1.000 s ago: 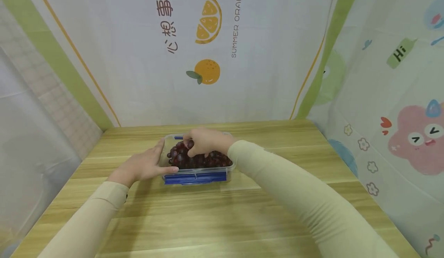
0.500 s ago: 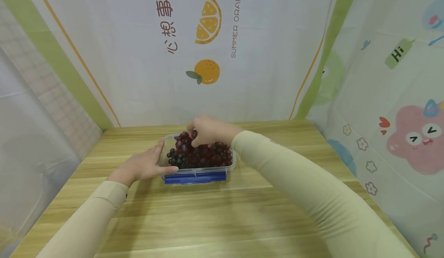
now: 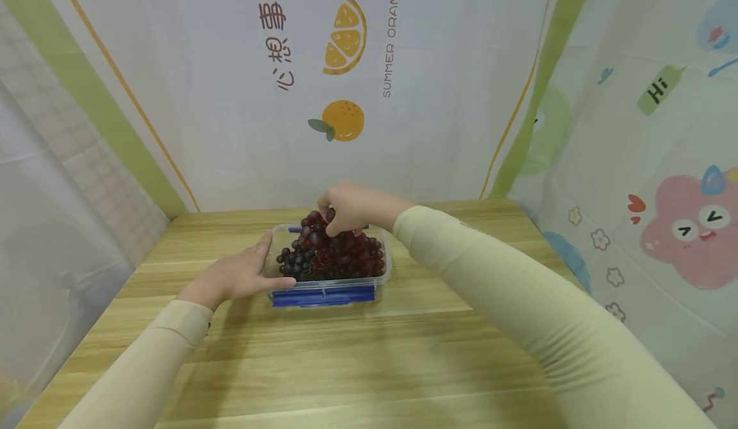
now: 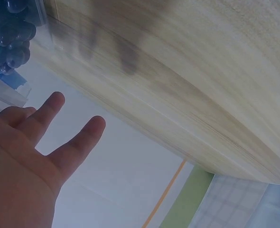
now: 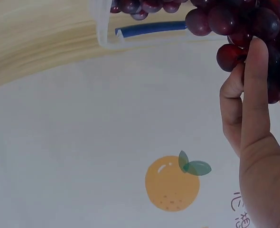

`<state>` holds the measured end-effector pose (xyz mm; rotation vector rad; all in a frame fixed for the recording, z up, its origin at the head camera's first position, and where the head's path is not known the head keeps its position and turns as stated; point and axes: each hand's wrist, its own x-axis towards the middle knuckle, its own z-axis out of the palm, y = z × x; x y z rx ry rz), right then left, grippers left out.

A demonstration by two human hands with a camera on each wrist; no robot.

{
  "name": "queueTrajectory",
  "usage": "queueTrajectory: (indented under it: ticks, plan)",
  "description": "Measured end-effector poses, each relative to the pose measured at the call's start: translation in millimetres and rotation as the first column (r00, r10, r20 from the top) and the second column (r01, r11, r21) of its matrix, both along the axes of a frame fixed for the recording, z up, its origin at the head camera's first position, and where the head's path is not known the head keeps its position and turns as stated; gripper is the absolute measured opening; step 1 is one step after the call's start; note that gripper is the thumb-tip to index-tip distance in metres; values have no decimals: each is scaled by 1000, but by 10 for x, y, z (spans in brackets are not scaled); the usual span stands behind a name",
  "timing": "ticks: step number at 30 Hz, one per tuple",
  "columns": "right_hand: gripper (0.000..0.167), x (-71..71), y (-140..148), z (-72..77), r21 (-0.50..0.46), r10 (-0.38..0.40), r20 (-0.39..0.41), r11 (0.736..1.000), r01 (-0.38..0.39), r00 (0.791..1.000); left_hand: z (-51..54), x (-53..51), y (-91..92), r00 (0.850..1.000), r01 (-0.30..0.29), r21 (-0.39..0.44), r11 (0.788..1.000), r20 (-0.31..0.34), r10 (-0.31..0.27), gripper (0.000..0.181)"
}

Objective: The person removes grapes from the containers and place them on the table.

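Right hand (image 3: pixel 352 208) is gripping red grapes (image 3: pixel 343 253) in and above the clear container (image 3: pixel 346 283) in the head view; left hand (image 3: pixel 239 274), fingers (image 3: pixel 263 244) spread, is touching its side. Left-wrist view: straight fingers (image 4: pixel 78 148) are showing. Right-wrist view: fingers (image 5: pixel 256 95) are pinching grapes.

Around the middle of the head view, we see a wood-grain table (image 3: pixel 323 365) at six o'clock and a white cloth (image 3: pixel 438 147) towards twelve, printed with a whole orange (image 3: pixel 346 121), an orange slice (image 3: pixel 347 40) higher up, the words "SUMMER ORANGE" (image 3: pixel 391 32) and, at eleven, brown characters (image 3: pixel 273 18). We find green bands at ten (image 3: pixel 86 86) and two (image 3: pixel 567 19), with a pale checked panel (image 3: pixel 68 128) between nine and ten. On the side cloth (image 3: pixel 599 153), we make out a pink figure (image 3: pixel 688 224), red hearts (image 3: pixel 636 203) and small outlined flowers (image 3: pixel 600 239) around three, plus a green "Hi" bottle (image 3: pixel 660 89) just past two.
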<state>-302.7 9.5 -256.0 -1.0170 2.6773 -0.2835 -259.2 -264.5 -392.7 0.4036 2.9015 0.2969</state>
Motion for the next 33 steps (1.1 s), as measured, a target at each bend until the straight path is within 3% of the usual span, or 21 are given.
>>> queueTrajectory:
  ticks: [12, 22, 28, 33]
  plan:
    - [10, -42, 113, 250, -6, -26, -29, 1000, 26, 999, 11, 1, 14, 1000, -3, 13, 1000, 11, 3, 134]
    - [12, -170, 355, 474, -95, -110, -51, 990, 104, 993, 10, 11, 15, 1000, 5, 6, 1000, -3, -5, 132]
    - [13, -294, 586, 560, -156, -240, -86, 962, 225, 967, 5, 14, 13, 1000, 9, -3, 1000, -6, -9, 132]
    - [14, -427, 807, 517, -204, -344, -110, 926, 318, 933, -10, 11, 14, 1000, 7, -5, 1000, -4, -7, 132]
